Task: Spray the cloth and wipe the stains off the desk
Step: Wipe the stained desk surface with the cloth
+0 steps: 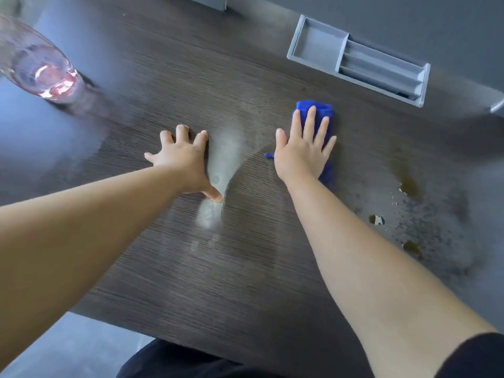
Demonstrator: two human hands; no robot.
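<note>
1. Spreading across nearly the whole view, the dark wood-grain counter (pixel 169 268) carries everything; places below are given relative to the blue cloth (pixel 326 115).
2. Left of the cloth, a pale damp streak (pixel 223 159) runs toward the near edge, marking ground that looks already wiped.
3. Far left of the cloth stands a clear spray bottle (pixel 41 69) with pink liquid, blurred, well apart from both hands.
4. Beyond and to the right of the cloth sits a grey organiser tray (pixel 316 42), apart from it.
5. Right of the cloth and nearer the person lie the brown stains (pixel 409 186), with droplets scattered round them; these appear unwiped.
6. The right hand (pixel 302 154) lies flat on the cloth, fingers spread, pressing it down; the cloth's long axis runs away from the person.
7. The left hand (pixel 182 159) rests open on the bare counter left of the cloth, fingers splayed, holding nothing.
8. Judging from this, the stains lie to the right of the cloth, nearer the right hand, so a sweep rightward and slightly back suits.
</note>
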